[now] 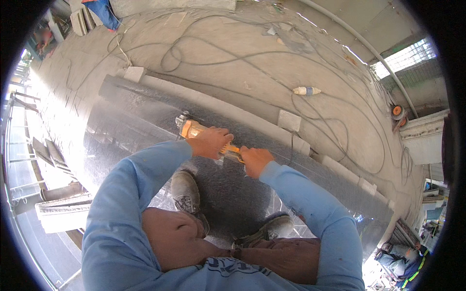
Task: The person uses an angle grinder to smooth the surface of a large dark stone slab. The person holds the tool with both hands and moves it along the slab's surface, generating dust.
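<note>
A yellow angle grinder (192, 129) lies across a large dark stone slab (218, 189), its metal head pointing to the far left. My left hand (212, 142) wraps over the middle of its body. Around the rear end of the same tool closes my right hand (256, 161), lower and further right. The grinder's head is at the slab's surface near a pale line; whether the disc touches the stone I cannot tell. My shoes (185, 191) rest on the slab, close behind the tool.
Pale blocks (290, 120) stick out along the slab's far edge. A long cable (233, 56) loops over the dusty floor, with a white and blue connector (306, 90) lying there. Stone pieces (63, 208) stand at the left. Another person (400, 262) is at the lower right.
</note>
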Tool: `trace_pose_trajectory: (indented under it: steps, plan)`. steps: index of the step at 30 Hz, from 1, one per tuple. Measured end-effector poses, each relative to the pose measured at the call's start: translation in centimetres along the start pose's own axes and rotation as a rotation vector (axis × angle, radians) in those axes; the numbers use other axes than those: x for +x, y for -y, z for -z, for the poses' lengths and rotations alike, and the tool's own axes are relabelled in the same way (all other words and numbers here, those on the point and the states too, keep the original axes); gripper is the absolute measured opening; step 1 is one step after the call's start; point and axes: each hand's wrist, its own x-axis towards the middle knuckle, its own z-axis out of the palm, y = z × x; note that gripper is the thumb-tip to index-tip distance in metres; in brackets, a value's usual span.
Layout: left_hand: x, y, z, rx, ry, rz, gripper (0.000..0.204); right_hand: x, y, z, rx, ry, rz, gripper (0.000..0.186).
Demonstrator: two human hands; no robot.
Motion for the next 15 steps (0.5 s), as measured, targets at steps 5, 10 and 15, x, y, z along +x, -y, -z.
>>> trace_pose_trajectory:
  steps: [5, 10, 15]
  plan:
    - [0.1, 0.4, 0.3, 0.002, 0.008, -0.009, 0.073, 0.2, 0.2, 0.9, -0.019, 0.026, -0.011, 0.031]
    - [0.7, -1.8, 0.2, -0.006, 0.005, -0.050, 0.073, -2.6, -0.2, 1.4, -0.008, 0.039, -0.014, 0.033]
    - [2.0, -4.9, 0.7, -0.020, 0.040, -0.023, 0.073, -5.1, -1.3, 1.5, -0.028, 0.048, -0.037, 0.031]
